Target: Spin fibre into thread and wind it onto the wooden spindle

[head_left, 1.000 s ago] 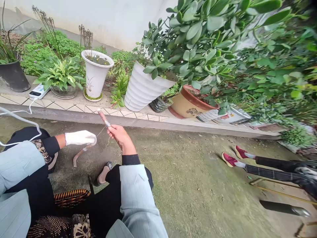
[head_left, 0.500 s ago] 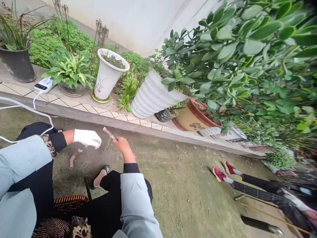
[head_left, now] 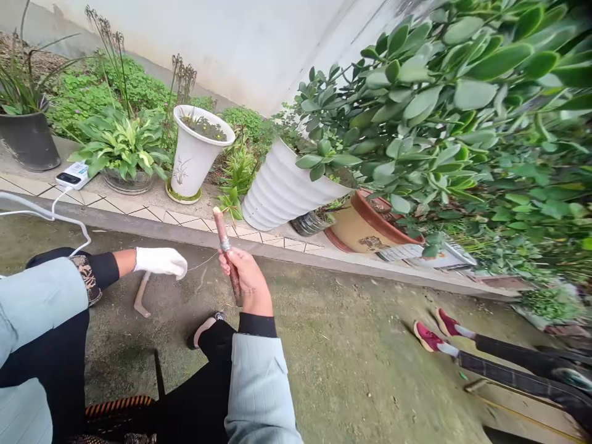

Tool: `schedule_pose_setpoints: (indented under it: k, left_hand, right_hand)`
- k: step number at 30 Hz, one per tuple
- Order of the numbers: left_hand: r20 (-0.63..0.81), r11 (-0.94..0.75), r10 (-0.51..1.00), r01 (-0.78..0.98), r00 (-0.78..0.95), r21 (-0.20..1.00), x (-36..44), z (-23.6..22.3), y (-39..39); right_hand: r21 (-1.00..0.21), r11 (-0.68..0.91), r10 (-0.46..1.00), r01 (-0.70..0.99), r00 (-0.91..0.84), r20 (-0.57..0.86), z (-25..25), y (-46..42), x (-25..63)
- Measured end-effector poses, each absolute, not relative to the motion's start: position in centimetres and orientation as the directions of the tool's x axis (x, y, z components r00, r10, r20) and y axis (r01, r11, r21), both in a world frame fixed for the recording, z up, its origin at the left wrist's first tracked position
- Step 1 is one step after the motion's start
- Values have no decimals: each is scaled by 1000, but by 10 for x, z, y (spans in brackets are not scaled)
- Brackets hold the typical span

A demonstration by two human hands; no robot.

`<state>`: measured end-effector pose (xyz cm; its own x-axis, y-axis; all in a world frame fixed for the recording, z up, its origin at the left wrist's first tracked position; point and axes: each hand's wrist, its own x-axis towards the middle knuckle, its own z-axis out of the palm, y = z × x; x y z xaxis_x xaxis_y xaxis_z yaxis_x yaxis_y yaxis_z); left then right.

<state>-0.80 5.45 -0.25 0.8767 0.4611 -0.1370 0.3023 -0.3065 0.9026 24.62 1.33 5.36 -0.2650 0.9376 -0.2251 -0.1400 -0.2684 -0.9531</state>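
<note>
My right hand (head_left: 248, 277), bare, is closed around a short wooden stick (head_left: 222, 229) that points up and away from me. A greyish band of thin windings (head_left: 224, 245) circles the stick just above my fingers. My left hand (head_left: 161, 261), in a white glove, is closed over the ground, its fingers pressed together. From its fingertips a thin wire (head_left: 203, 263) runs across to the stick. A bent wooden piece (head_left: 141, 297) shows below the left hand; whether the hand touches it, I cannot tell.
A tiled ledge (head_left: 152, 214) crosses ahead, bearing a white pot (head_left: 194, 161), a ribbed white planter (head_left: 282, 188), a brown pot (head_left: 358, 225) and a white device (head_left: 73, 176) with a cable. Another person's legs and red shoes (head_left: 428, 336) are at right.
My right hand has turned and come up, so more of the stick shows. The wire between my hands is now visible. The left hand has barely moved, and the view has shifted slightly.
</note>
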Motion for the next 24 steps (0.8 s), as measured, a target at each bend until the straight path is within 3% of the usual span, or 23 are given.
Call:
schedule_pose_setpoints:
  k: [3, 7, 11, 12, 14, 16, 18, 19, 21, 22, 23, 24]
  left_hand:
    - [-203, -295, 438, 353, 876, 888, -13, -6, 60]
    - [-299, -325, 591, 560, 749, 762, -24, -9, 76]
    - [-298, -305, 554, 523, 777, 796, -16, -15, 68]
    - [-289, -274, 494, 463, 820, 843, -12, -16, 63]
    - [-247, -200, 379, 340, 892, 919, -4, -16, 53]
    - [-235, -145, 293, 286, 927, 947, -1, -11, 50]
    - [-235, -143, 272, 280, 933, 949, -2, -4, 57]
    - [-223, -160, 301, 280, 927, 947, -4, -1, 62]
    - [-212, -180, 361, 290, 908, 940, -6, 4, 71]
    - [-209, -180, 389, 297, 897, 938, -7, 5, 75]
    - [-209, -174, 415, 302, 886, 937, -6, 5, 76]
    - [-209, -162, 440, 307, 873, 938, -4, 4, 76]
  right_hand:
    - [-932, -354, 898, -74, -304, -317, 44, 20, 254]
    - [-910, -414, 833, -30, -417, -365, 39, 12, 257]
    - [-936, -350, 907, -29, -260, -331, 23, 13, 252]
    - [-940, -337, 922, 53, -183, -341, 17, 15, 251]
    - [-868, -329, 928, 372, -44, -371, 5, 19, 249]
    - [-631, -288, 917, 721, 17, -399, -4, 20, 243]
    - [-419, -156, 856, 895, -89, -510, -8, 16, 235]
    - [-411, -83, 765, 908, -206, -610, -7, 12, 231]
    - [-590, -38, 457, 806, -511, -728, 0, 5, 227]
    - [-710, -104, 321, 697, -652, -687, 5, 2, 228]
    - [-802, -185, 298, 568, -745, -597, 10, 0, 230]
    - [-867, -255, 413, 428, -762, -498, 15, 0, 234]
